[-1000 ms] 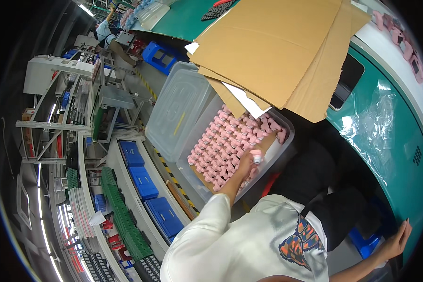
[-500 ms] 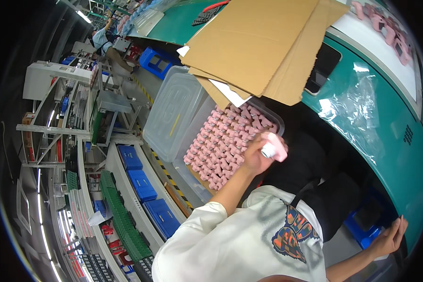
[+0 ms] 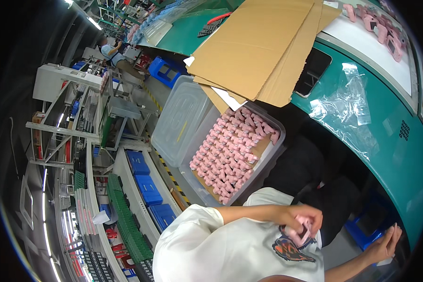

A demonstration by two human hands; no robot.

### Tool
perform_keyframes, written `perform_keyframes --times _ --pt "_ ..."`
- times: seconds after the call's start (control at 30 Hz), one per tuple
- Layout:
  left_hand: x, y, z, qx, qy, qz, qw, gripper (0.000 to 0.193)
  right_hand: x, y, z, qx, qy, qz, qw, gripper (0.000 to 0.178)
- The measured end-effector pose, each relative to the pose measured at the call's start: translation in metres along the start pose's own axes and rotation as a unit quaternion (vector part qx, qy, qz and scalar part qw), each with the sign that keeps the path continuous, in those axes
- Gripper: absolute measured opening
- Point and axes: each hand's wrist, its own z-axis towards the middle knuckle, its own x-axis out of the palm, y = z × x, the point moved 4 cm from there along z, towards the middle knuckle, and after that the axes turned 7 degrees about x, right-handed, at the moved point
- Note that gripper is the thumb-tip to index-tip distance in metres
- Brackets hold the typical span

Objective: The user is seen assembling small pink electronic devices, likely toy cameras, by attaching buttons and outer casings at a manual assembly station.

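Note:
My left hand (image 3: 305,218) is closed round a pink plastic housing (image 3: 300,231) in front of my white shirt. A dark opening shows in the part; my fingers cover some of it. More pink housings (image 3: 223,152) stand in close rows inside a clear plastic bin (image 3: 268,162) to the left, apart from my hand. At the lower right, my right hand (image 3: 384,243) is beside the edge of the green table (image 3: 390,174), its fingers stretched out. A small pale patch shows under that hand; I cannot make out what it is.
Cardboard sheets (image 3: 254,47) overhang the bin. A phone (image 3: 313,70) and clear plastic film (image 3: 348,101) lie on the table, with pink parts (image 3: 383,30) on a white surface beyond. Blue stools (image 3: 165,73), racks with blue boxes (image 3: 148,189) and a distant person (image 3: 115,54) are also around.
My left hand has carried the pink housing from above the bin down and right to my chest. More of the bin's near corner shows. The right hand has shifted slightly down, off the table's edge.

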Motion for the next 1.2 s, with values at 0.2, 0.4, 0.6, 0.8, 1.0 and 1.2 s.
perform_keyframes --times 0.2,0.4,0.6,0.8,1.0,1.2 --pt "0.047 0.004 -0.005 -0.136 -0.056 0.078 0.986 0.027 -0.001 -0.014 -0.004 0.027 0.009 0.045 0.999 0.014" --pt "0.05 0.003 0.001 -0.233 0.031 0.075 0.969 0.038 -0.017 -0.011 -0.018 0.019 -0.069 0.023 0.997 0.014" --pt "0.047 -0.001 0.019 -0.254 0.103 0.157 0.949 0.051 -0.021 0.031 -0.025 -0.057 -0.135 0.029 0.989 0.018" --pt "0.058 0.007 0.08 -0.417 0.276 0.181 0.847 0.052 -0.078 0.035 -0.058 -0.029 -0.208 0.061 0.976 0.02" --pt "0.024 0.116 0.173 -0.461 -0.034 0.096 0.882 0.026 -0.115 0.02 -0.086 -0.026 -0.275 0.066 0.959 0.021" --pt "-0.006 0.254 0.257 -0.463 -0.132 0.075 0.873 0.025 -0.123 0.003 -0.089 0.009 -0.286 0.069 0.956 0.022"
